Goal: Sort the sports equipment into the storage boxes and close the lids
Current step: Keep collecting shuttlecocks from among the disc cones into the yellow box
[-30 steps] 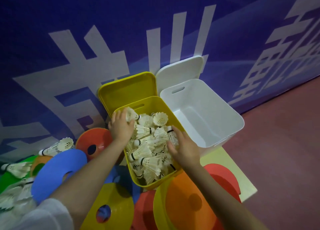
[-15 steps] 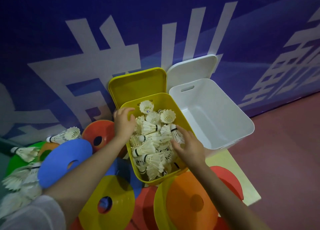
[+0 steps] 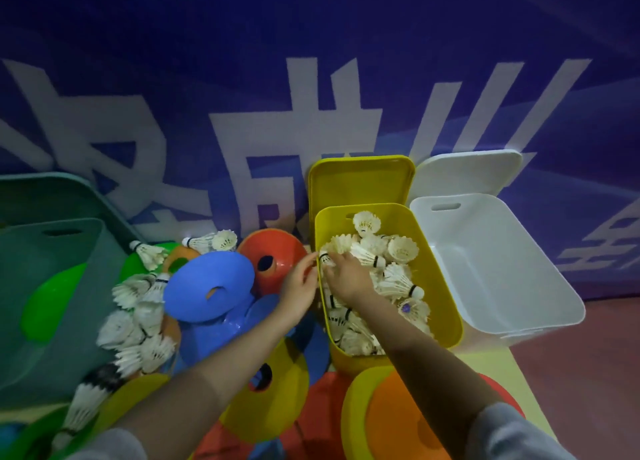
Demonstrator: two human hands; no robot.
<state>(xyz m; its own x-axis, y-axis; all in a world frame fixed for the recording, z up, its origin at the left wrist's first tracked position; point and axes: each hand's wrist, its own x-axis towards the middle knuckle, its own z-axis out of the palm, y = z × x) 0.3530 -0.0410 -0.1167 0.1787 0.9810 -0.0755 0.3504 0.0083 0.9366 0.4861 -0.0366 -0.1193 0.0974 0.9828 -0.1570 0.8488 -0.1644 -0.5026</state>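
Currently the right hand is reaching into the yellow box, its fingers curling down onto the shuttlecocks heaped there, probably pressing them low enough for the yellow lid to shut; whether they are pinching one, I cannot tell. The left hand is resting relaxed just outside the box's near wall, holding nothing. Left of both hands, loose shuttlecocks and cone discs are lying unsorted. Right of the fingers, the white box is standing open, likely kept for the discs.
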